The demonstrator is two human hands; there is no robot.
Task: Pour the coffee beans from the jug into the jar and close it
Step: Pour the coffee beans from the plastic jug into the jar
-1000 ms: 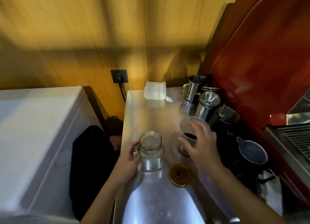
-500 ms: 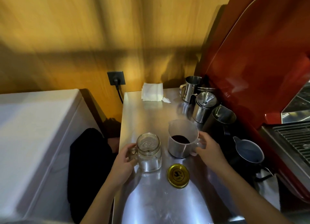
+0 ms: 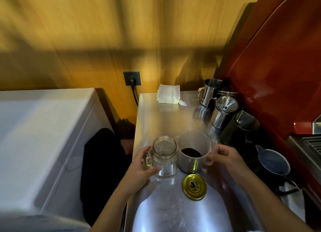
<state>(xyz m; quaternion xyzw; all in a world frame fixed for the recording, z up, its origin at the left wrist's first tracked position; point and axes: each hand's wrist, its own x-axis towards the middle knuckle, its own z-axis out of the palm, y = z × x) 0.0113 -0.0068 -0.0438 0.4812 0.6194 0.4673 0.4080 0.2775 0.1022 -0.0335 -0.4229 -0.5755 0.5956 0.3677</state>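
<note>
A clear glass jar with a side handle stands open on the steel counter. My left hand is wrapped around its handle and lower side. Right beside it, touching or nearly so, stands a pale plastic jug with dark coffee beans at its bottom. My right hand grips the jug's handle on the right. The jar's gold lid lies flat on the counter in front of the jug, apart from both hands.
Several steel pitchers and a black pitcher crowd the counter's right side, with a grey jug nearer me. Folded white paper lies at the back. A red machine rises at right; a white cabinet stands left.
My right hand moved from over the jug to its handle and drew the jug left, up against the jar. My left hand stays on the jar.
</note>
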